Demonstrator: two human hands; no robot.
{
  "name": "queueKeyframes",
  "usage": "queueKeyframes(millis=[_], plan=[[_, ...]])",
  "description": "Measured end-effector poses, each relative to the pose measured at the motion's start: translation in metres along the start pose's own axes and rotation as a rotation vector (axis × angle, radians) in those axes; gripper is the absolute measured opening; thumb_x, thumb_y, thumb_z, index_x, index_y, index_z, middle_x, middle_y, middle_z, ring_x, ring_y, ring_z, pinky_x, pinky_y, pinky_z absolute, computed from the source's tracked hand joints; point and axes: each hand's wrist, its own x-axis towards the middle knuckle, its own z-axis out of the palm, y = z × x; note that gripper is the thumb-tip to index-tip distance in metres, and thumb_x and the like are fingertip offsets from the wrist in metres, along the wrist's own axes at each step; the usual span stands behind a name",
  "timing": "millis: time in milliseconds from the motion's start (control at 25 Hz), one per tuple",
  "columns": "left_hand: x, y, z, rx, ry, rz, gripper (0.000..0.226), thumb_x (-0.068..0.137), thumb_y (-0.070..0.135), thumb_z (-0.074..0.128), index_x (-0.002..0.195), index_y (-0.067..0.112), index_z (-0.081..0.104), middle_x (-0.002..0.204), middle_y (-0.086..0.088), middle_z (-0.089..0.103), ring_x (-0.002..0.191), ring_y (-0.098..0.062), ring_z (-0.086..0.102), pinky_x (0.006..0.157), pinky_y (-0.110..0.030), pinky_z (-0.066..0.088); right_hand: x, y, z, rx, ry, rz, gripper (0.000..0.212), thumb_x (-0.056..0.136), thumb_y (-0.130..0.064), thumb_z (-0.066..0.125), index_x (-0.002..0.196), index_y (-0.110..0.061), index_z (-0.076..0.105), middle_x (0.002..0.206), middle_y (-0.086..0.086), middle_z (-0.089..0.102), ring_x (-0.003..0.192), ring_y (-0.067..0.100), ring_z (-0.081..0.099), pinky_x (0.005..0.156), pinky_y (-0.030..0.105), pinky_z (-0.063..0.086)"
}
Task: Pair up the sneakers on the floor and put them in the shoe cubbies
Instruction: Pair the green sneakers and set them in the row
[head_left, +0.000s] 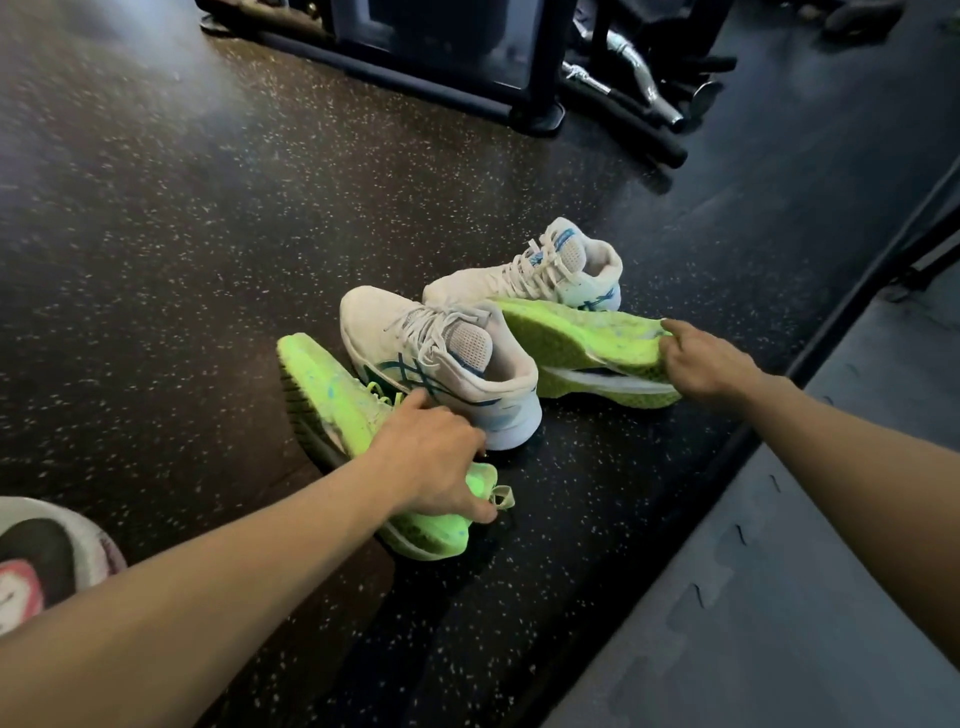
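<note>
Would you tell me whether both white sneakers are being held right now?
No, the left hand and right hand each grip a neon green sneaker, while the white sneakers stand untouched.

Two bare forearms, no sleeves in view; left hand and right hand without gloves, rings, watch or wristband.

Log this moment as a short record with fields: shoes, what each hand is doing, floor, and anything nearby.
shoes: four on the floor, two green, two white
near green shoe: on its side, heel gripped by the left hand
far green shoe: on its side, sole showing, gripped by the right hand
near white shoe: upright, between the green ones
far white shoe: upright, behind the far green shoe
floor: dark speckled rubber
nearby: grey mat at right
shoe cubbies: not in view
</note>
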Motion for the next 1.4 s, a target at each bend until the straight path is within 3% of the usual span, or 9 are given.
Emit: queueKeyframes(millis=[160, 320, 520, 680, 800, 920, 1080, 1240, 1400], plan=[[-0.004, 0.001, -0.003, 0.029, -0.019, 0.021, 0.065, 0.072, 0.074, 0.053, 0.114, 0.026, 0.065, 0.112, 0.007, 0.061, 0.112, -0.017, 0.052, 0.099, -0.043, 0.025, 0.005, 0.000, 0.004, 0.084, -0.009, -0.038, 0.045, 0.104, -0.030, 0.025, 0.144, -0.009, 0.033, 0.151, 0.015, 0.036, 0.134, 0.033, 0.038, 0.109, 0.041, 0.030], [-0.017, 0.007, -0.007, 0.033, -0.029, 0.052, 0.050, 0.074, 0.067, 0.058, 0.100, 0.024, 0.064, 0.100, 0.007, 0.059, 0.101, -0.016, 0.052, 0.092, -0.040, 0.026, 0.007, 0.003, 0.005, 0.012, -0.035, 0.017, 0.056, 0.099, -0.053, 0.026, 0.151, -0.035, 0.016, 0.155, 0.010, 0.020, 0.137, 0.039, 0.032, 0.113, 0.051, 0.027], [-0.034, 0.009, -0.010, -0.001, -0.033, 0.023, 0.046, 0.072, 0.063, 0.060, 0.097, 0.025, 0.058, 0.080, 0.010, 0.058, 0.080, -0.017, 0.055, 0.085, -0.036, 0.030, 0.006, 0.006, -0.001, 0.080, -0.109, 0.114, 0.071, 0.093, -0.050, 0.046, 0.152, -0.036, 0.011, 0.155, 0.019, 0.007, 0.141, 0.045, 0.015, 0.117, 0.052, 0.019], [-0.051, 0.010, -0.015, 0.002, -0.052, -0.001, 0.047, 0.073, 0.065, 0.059, 0.095, 0.024, 0.062, 0.073, 0.011, 0.057, 0.076, -0.014, 0.055, 0.095, -0.037, 0.035, -0.009, 0.019, -0.008, 0.111, -0.251, 0.175, 0.085, 0.078, -0.063, 0.064, 0.148, -0.030, 0.029, 0.151, 0.018, 0.010, 0.139, 0.043, 0.021, 0.116, 0.052, 0.023], [-0.064, 0.010, -0.019, 0.038, -0.077, -0.026, 0.048, 0.072, 0.066, 0.059, 0.092, 0.023, 0.067, 0.072, 0.011, 0.057, 0.077, -0.015, 0.055, 0.097, -0.037, 0.035, -0.027, 0.020, -0.010, 0.106, -0.161, 0.146, 0.090, 0.065, -0.067, 0.073, 0.136, -0.020, 0.043, 0.145, 0.016, 0.019, 0.135, 0.040, 0.026, 0.114, 0.051, 0.027], [-0.079, 0.012, -0.024, 0.059, -0.105, -0.049, 0.045, 0.074, 0.063, 0.060, 0.089, 0.021, 0.067, 0.071, 0.009, 0.053, 0.077, -0.017, 0.053, 0.096, -0.036, 0.037, -0.047, 0.012, -0.008, -0.064, -0.079, 0.059, 0.081, 0.064, -0.073, 0.069, 0.123, -0.021, 0.051, 0.143, 0.011, 0.033, 0.133, 0.035, 0.029, 0.107, 0.052, 0.025], [-0.101, 0.014, -0.025, 0.020, -0.096, -0.113, 0.036, 0.078, 0.053, 0.065, 0.086, 0.018, 0.062, 0.077, 0.005, 0.057, 0.076, -0.021, 0.056, 0.068, -0.032, 0.046, -0.072, 0.010, -0.002, 0.044, -0.046, -0.023, 0.054, 0.070, -0.068, 0.068, 0.098, -0.023, 0.059, 0.108, 0.000, 0.063, 0.101, 0.024, 0.052, 0.098, 0.050, 0.025], [-0.126, 0.005, -0.022, -0.066, -0.032, -0.151, 0.024, 0.075, 0.044, 0.067, 0.077, 0.022, 0.057, 0.072, 0.008, 0.054, 0.077, -0.021, 0.058, 0.067, -0.032, 0.050, -0.094, 0.005, -0.016, 0.216, 0.026, -0.151, 0.040, 0.071, -0.053, 0.077, 0.086, -0.019, 0.062, 0.089, 0.004, 0.068, 0.086, 0.027, 0.063, 0.078, 0.039, 0.045], [-0.154, -0.001, -0.018, -0.088, 0.048, -0.204, 0.028, 0.075, 0.044, 0.067, 0.070, 0.022, 0.051, 0.068, 0.009, 0.051, 0.073, -0.018, 0.052, 0.060, -0.029, 0.038, -0.122, -0.021, -0.031, 0.025, 0.180, -0.221, 0.030, 0.078, -0.040, 0.070, 0.075, -0.020, 0.049, 0.080, 0.001, 0.060, 0.076, 0.025, 0.056, 0.056, 0.030, 0.036]])
